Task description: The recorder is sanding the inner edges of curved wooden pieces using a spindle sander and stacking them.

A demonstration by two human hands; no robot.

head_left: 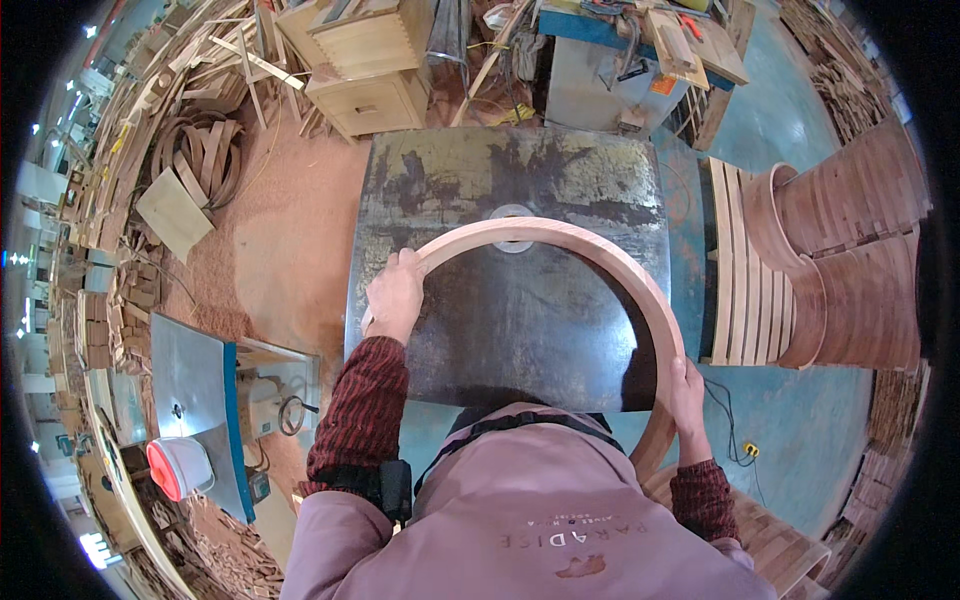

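Note:
A large pale wooden ring [652, 288] lies over the dark metal machine table [520, 330], its far arc crossing a round metal fitting [512, 247] set in the table top. My left hand [397, 295] is closed around the ring's left side. On the opposite side my right hand [687, 395] grips it near the table's right edge, fingers partly hidden behind the wood. The near part of the ring runs past the table's front edge and disappears behind my body at the lower right.
Stacked curved wooden pieces [850, 270] rest on a slatted pallet [740, 265] to the right. A grey-blue machine [195, 390] with a red-and-white bucket [180, 468] stands at the left. Behind the table are wooden cabinets [365, 75] and a workbench [600, 75]. A cable [730, 435] trails along the floor.

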